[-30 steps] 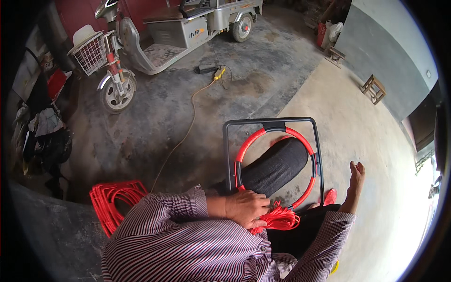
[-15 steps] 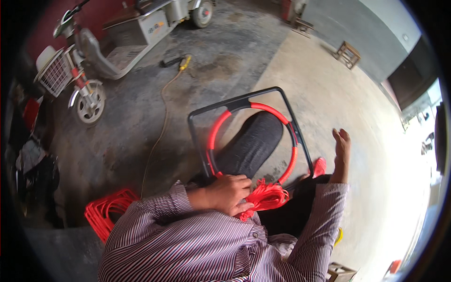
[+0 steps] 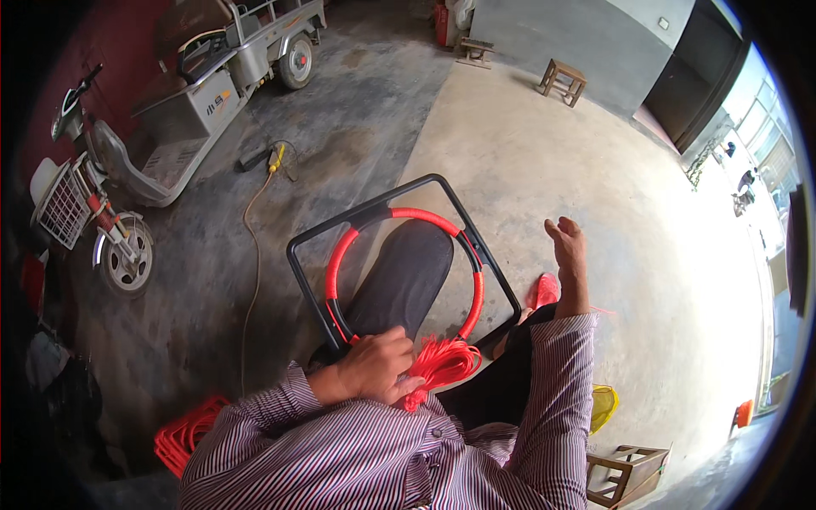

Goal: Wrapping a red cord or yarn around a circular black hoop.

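A black square frame with a ring wrapped in red cord inside it leans over my dark-trousered knee. My left hand is closed at the frame's near side, gripping a looped bundle of red cord. Black stretches show on the ring between the red ones. My right hand is raised to the right of the frame, apart from it, with its fingers bent; what they hold, if anything, is hidden. A short red strand shows beside its wrist.
Red frames lie at my lower left. A yellow net and a wooden stool are at the lower right. An electric tricycle stands at the far left, near a cable. Another stool stands by the wall.
The view has shifted, so the scene sits further left and the stool at the lower right shows more. My left hand still grips the cord, and my right hand stays raised.
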`<state>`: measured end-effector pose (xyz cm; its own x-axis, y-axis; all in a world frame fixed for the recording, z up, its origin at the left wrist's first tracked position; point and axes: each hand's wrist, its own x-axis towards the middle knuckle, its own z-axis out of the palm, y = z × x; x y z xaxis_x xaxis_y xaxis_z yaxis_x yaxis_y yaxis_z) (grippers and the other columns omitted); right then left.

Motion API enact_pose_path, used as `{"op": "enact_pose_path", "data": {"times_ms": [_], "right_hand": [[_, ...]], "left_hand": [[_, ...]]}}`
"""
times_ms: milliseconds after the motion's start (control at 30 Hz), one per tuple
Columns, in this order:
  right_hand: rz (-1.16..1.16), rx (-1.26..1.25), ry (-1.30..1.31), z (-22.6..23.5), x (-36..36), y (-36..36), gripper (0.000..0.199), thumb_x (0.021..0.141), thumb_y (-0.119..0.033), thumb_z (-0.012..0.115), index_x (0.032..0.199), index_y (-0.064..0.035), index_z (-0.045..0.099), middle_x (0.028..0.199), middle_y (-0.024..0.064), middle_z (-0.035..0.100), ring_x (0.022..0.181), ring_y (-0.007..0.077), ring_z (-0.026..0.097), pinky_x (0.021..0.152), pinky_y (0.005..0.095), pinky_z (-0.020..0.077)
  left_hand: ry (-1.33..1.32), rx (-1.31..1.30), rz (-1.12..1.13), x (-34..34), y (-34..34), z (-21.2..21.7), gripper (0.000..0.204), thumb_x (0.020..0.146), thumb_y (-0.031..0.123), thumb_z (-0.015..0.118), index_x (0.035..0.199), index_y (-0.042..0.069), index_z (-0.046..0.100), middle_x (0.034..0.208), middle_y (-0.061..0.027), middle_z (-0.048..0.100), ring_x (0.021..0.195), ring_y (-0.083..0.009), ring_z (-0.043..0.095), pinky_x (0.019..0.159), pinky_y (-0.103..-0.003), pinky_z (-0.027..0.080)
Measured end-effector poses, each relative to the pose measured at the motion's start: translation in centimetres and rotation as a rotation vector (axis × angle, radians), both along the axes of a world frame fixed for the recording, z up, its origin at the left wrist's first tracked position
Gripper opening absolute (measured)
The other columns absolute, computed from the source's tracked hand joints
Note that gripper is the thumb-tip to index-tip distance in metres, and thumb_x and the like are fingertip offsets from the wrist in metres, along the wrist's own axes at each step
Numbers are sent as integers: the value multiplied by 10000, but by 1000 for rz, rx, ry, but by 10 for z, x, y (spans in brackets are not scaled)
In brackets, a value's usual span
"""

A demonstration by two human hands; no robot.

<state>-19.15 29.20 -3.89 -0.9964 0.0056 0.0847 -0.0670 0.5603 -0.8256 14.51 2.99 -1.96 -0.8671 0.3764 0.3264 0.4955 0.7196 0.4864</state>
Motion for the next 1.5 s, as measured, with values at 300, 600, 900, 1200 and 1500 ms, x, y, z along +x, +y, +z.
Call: {"op": "enact_pose_path", "data": {"times_ms": [300, 600, 900, 1200, 1500], "right_hand": [[-15, -32, 8, 1, 5, 1, 685, 789, -406, 720, 1258, 69, 565, 1252, 250, 605, 1187, 335, 580, 990, 379, 446], [-2, 51, 28, 12, 8, 0, 659, 810, -393, 710, 1256, 70, 566, 1249, 238, 609, 1167, 327, 585, 967, 368, 456], [-36, 33, 58, 4, 8, 16, 673, 771, -418, 725, 1208, 77, 595, 1190, 276, 627, 1133, 372, 607, 956, 394, 473], [-56, 17, 41, 10, 18, 22, 686, 771, -403, 728, 1220, 95, 582, 1206, 292, 613, 1136, 377, 609, 954, 396, 480], [-87, 23, 46, 10, 18, 30, 671, 768, -412, 725, 1208, 78, 597, 1198, 278, 622, 1132, 376, 610, 954, 395, 482]], "left_hand": [[-1, -1, -16, -3, 0, 1, 345, 755, 350, 725, 739, 10, 671, 745, -93, 597, 765, -248, 584, 583, -362, 522], [29, 38, 13, -7, 2, 6, 288, 729, 286, 729, 739, 10, 648, 773, -105, 604, 758, -287, 585, 609, -382, 511], [28, 26, -3, -9, 3, -3, 310, 726, 299, 728, 808, 4, 675, 776, -120, 609, 756, -307, 593, 619, -390, 514], [29, 25, 1, -10, 4, -1, 309, 751, 316, 698, 788, 10, 669, 736, -125, 583, 726, -307, 564, 603, -398, 494], [51, 43, 11, -13, 6, -7, 327, 758, 332, 679, 799, 7, 670, 732, -126, 589, 720, -314, 569, 599, -401, 486]]}}
